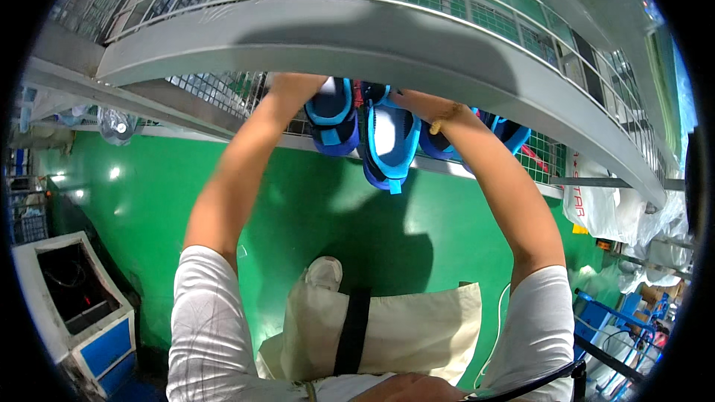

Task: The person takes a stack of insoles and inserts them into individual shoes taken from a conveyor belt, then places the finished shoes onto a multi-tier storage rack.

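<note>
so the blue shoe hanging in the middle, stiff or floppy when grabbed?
The middle blue shoe looks soft: fabric upper with straps, so probably flexes. Likely light for its size. Hanging among other shoes, it may swing. Both hands are hidden behind the grey rail.

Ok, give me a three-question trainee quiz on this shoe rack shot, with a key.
1. True or false: the blue shoes lie on a wire-mesh shelf under a grey beam.
2. What colour is the floor below the shelf?
A. grey
B. green
C. yellow
3. Fill in: both forearms reach up to the shelf, and the left hand and right hand are partly hidden by the ____.

Key:
1. True.
2. B.
3. Beam; whether the hands grip anything cannot be told.
</note>
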Demonstrator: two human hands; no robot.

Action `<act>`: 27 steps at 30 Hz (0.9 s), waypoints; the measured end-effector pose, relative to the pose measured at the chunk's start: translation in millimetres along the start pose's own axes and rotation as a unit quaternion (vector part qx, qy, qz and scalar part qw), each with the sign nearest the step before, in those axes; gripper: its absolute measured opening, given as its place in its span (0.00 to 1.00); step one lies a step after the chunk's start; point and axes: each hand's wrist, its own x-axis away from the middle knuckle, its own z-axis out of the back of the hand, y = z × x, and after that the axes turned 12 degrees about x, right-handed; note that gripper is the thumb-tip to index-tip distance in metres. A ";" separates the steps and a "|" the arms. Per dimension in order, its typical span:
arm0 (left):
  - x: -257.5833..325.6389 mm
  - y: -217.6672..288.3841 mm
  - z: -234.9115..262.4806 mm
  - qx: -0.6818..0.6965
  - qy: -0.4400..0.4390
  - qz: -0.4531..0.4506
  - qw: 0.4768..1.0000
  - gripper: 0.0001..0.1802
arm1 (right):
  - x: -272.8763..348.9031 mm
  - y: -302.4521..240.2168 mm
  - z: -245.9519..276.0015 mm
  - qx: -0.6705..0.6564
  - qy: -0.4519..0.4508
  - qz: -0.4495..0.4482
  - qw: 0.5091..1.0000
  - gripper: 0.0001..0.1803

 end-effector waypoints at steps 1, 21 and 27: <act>-9.7 3.4 5.8 0.032 -0.027 0.046 0.998 0.10 | -2.5 0.4 -1.7 -0.002 0.002 0.006 1.000 0.12; -27.6 29.1 -4.1 -0.023 -0.125 0.140 0.982 0.21 | 2.2 -25.9 -33.8 0.023 0.186 -0.125 0.974 0.12; -29.2 34.4 -7.6 -0.076 -0.185 0.201 0.959 0.26 | 12.7 -23.8 -8.3 -0.084 0.256 -0.126 0.955 0.13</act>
